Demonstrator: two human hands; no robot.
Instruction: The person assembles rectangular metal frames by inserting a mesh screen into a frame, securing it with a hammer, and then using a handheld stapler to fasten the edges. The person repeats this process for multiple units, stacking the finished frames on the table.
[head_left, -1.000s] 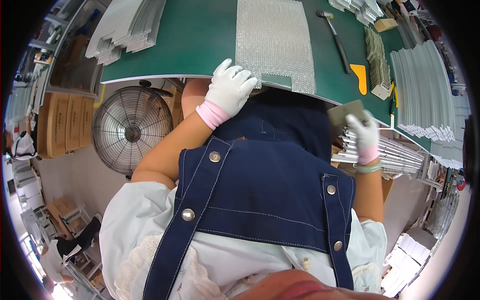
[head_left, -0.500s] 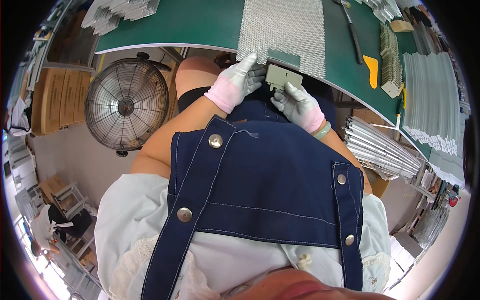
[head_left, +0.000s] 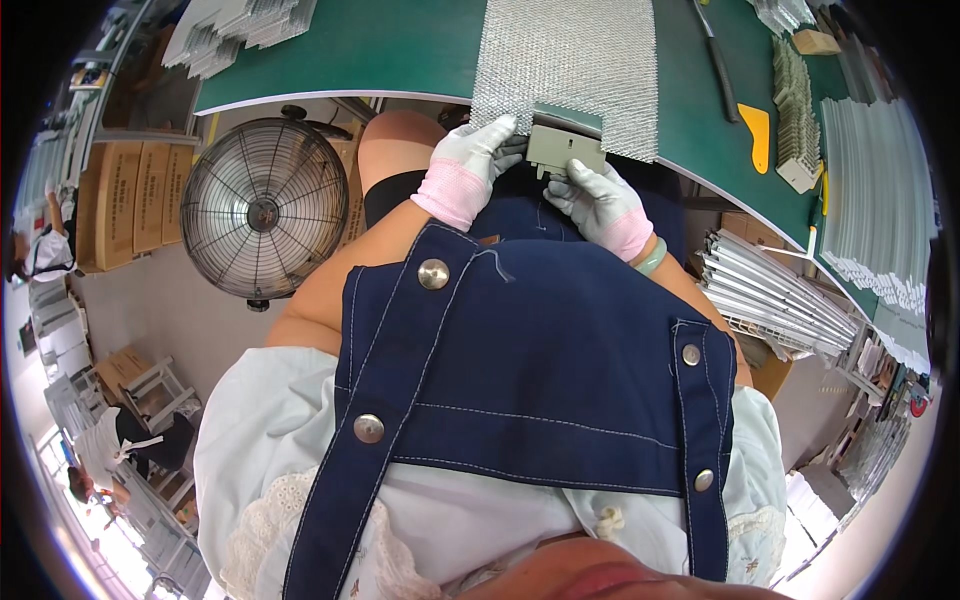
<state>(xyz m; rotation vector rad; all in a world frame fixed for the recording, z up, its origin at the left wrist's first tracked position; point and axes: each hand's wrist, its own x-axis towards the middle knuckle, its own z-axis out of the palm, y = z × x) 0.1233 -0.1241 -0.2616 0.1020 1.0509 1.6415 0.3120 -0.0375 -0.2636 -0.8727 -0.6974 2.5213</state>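
Here's the green counter (head_left: 400, 60) running across the top of the view, and lying at its near edge is the silver mesh sheet (head_left: 570, 60), with a rectangular notch in the side facing the person.

In to the gloves: the left hand (head_left: 465, 160) is up at the sheet's near-left corner, thumb along the mesh, fingers partly hidden — whether that grip is closed on the edge, you can't tell from here. The right hand (head_left: 605, 205) is pinching, thumb on top, the right side of the grey-green plastic plate (head_left: 565, 148); and that plate is right in front of the notch, above the lap, its far edge near the mesh, contact impossible to call.

This is where neatness should pay: hold the plate square to the notch, level rather than tilted, both ends even with the mesh. The left thumb would do best to brace that corner gently — the mesh looks likely to crumple under a hard press.

Smaller now, the yellow scraper (head_left: 757, 138), safely out to the right. And last, the plate's little tabs (head_left: 541, 172): best kept clear of the fingertips, they look easy to knock.
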